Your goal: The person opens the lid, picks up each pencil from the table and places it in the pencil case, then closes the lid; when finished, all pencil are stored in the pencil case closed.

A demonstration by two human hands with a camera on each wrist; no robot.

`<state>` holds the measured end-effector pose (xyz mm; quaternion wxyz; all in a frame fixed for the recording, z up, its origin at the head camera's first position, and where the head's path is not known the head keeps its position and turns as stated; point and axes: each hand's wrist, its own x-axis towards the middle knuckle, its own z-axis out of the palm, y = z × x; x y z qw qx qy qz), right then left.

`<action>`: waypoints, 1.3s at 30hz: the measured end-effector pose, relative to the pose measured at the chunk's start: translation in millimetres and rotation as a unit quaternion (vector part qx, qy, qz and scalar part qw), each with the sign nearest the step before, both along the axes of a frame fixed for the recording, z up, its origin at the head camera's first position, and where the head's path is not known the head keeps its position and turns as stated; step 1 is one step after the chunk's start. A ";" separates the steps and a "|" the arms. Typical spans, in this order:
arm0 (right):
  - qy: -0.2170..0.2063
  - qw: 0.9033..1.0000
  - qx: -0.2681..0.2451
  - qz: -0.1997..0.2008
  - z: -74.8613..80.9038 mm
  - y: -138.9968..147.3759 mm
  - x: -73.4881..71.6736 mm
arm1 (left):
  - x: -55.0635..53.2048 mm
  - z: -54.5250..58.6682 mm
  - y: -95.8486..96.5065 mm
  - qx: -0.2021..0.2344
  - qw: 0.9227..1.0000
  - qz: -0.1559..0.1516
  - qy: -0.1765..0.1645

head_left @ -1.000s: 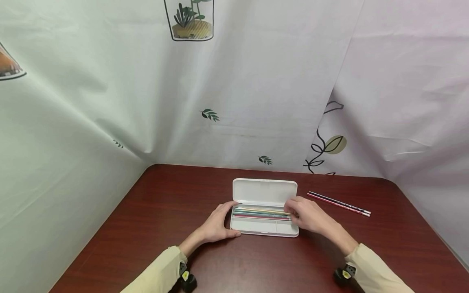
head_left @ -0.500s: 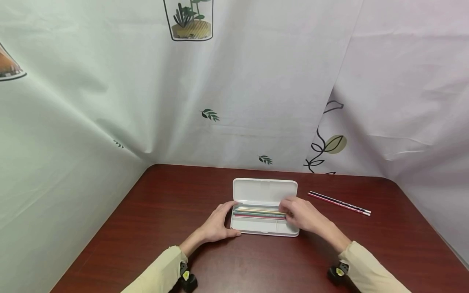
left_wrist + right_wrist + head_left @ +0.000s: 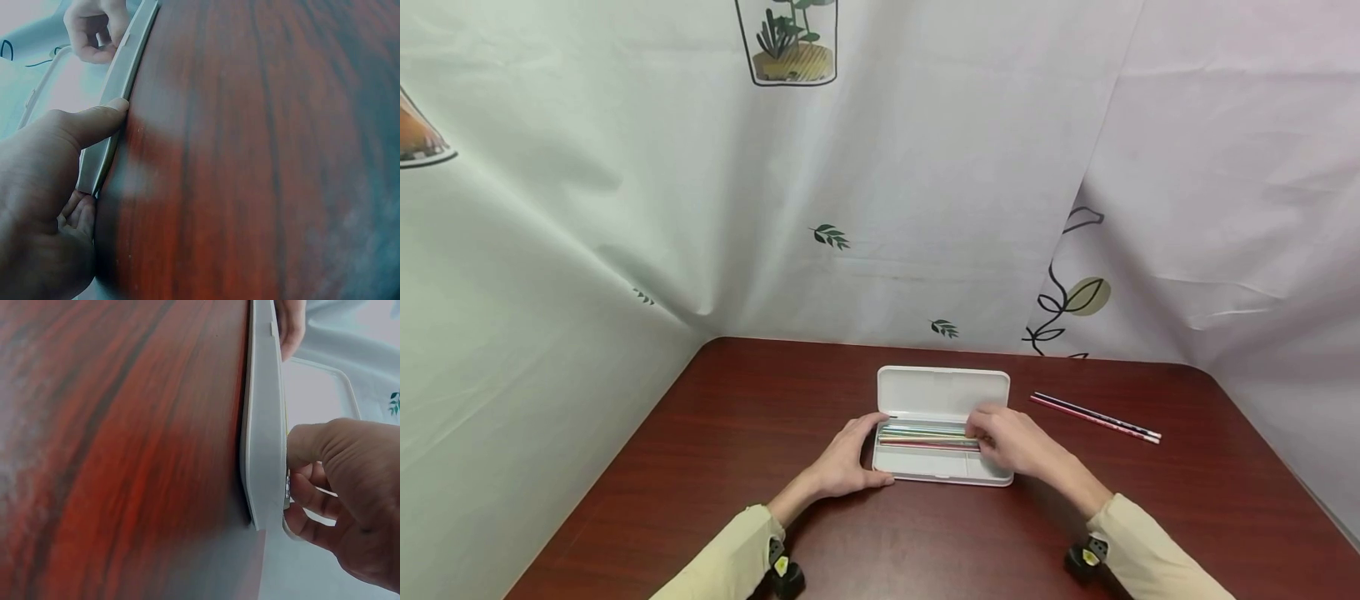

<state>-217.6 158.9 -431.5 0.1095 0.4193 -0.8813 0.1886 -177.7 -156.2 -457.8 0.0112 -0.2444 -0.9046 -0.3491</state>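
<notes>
A white pencil case (image 3: pixel 992 469) lies with its lid (image 3: pixel 943 390) raised at the back. Several coloured pencils (image 3: pixel 925 439) lie lengthwise inside. My left hand (image 3: pixel 842 462) holds the case's left end, its thumb against the front edge and its fingers at the rear corner. In the left wrist view that thumb presses on the case's front wall (image 3: pixel 128 59). My right hand (image 3: pixel 1011 437) is over the right part of the case, with curled fingers at the right ends of the pencils. The right wrist view shows a patterned pencil end (image 3: pixel 287 487) by those fingers; how many they pinch is hidden.
Two more pencils (image 3: pixel 1097 417), one dark and one pink-red, lie side by side on the table to the right of the case. The dark red wooden table (image 3: pixel 760 400) meets a pale printed cloth (image 3: pixel 970 208) at its back and sides.
My right hand has shifted left along the pencils inside the case, and their coloured rows look slightly rearranged. The left hand and the case stay in place.
</notes>
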 end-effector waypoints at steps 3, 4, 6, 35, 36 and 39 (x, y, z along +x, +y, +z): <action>-0.011 1.000 -0.001 0.003 1.1 3.2 1.0 | 0.2 0.3 0.7 0.002 1.000 -0.001 -0.001; -0.015 1.000 -0.003 0.005 1.6 4.4 1.3 | 0.2 0.2 0.8 0.002 1.000 -0.001 -0.002; -0.016 1.000 -0.007 0.010 2.3 7.0 1.3 | 0.2 0.6 0.8 0.004 1.000 0.000 -0.002; 0.036 0.975 -0.036 -0.216 -8.4 179.2 10.7 | -1.4 -0.1 -0.7 0.000 1.000 0.001 -0.008; 0.031 0.974 -0.031 -0.221 -9.5 183.0 10.9 | -1.6 -0.3 -0.8 0.000 1.000 0.001 -0.007; 0.024 0.973 -0.017 -0.230 -12.7 191.4 10.8 | -1.8 -0.8 -0.8 -0.001 1.000 0.000 -0.007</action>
